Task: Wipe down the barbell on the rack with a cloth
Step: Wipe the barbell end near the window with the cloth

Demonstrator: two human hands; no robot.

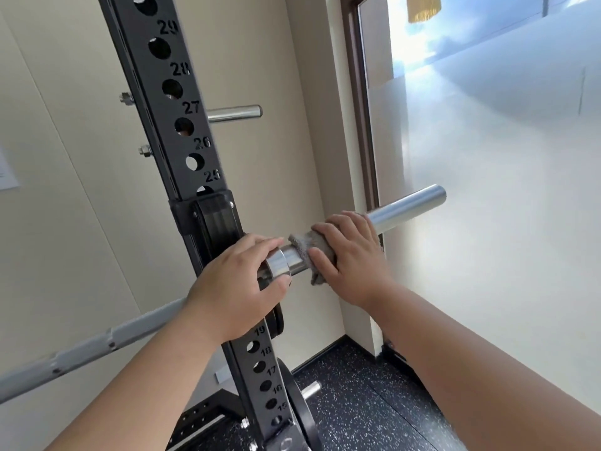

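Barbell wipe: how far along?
Done: no wiped stretch can be told apart. In hand: right hand grips the cloth round the sleeve beside the collar, which the left hand holds. Left: likely the sleeve's outer end and the shaft.

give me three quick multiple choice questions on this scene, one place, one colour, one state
1. Where is the cloth?
A on the floor
B round the bar, right of the rack post
C on the peg

2. What colour is the cloth?
A red
B grey
C yellow

3. What is the left hand doing?
A hanging idle
B holding the cloth
C gripping the bar's collar

1 B: the right hand wraps it round the bar.
2 B: it looks grey.
3 C: it curls round the collar.
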